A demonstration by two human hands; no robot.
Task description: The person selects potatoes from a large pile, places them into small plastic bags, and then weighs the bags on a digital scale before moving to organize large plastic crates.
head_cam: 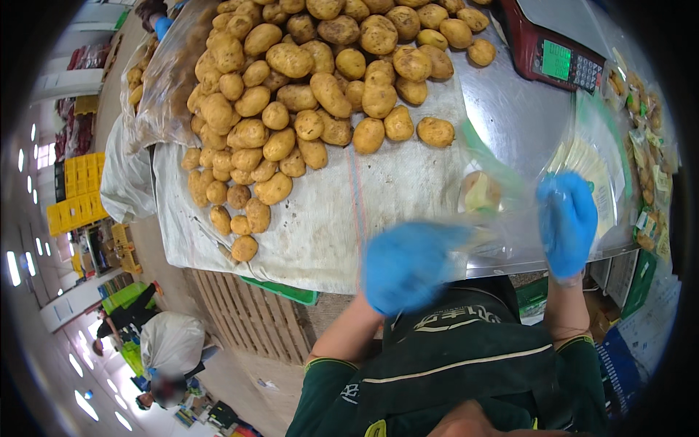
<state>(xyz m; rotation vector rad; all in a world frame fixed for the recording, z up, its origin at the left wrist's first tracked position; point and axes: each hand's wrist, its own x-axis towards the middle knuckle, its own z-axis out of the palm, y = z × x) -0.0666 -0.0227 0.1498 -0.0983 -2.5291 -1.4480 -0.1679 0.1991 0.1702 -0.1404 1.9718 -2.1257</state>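
Note:
My left hand (409,267), in a blue glove, is blurred at the table's front edge. Its fingers point right, towards a clear plastic bag (508,224); the blur hides whether they grip it. My right hand (568,224), gloved in blue too, is closed on the bag's right side. Through the film, at the bag's far left part, a potato (483,191) shows behind a pale printed patch. Beyond my left hand a large heap of potatoes (289,98) covers the far left of a white woven sheet (404,191). One loose potato (435,131) lies near the sheet's right side.
A red digital scale (524,49) with a lit display stands at the far right on the metal tabletop (491,98). Fanned flat bags (590,164) lie beyond my right hand. Filled packs (647,164) line the right edge. A wooden pallet (246,311) and people are at left.

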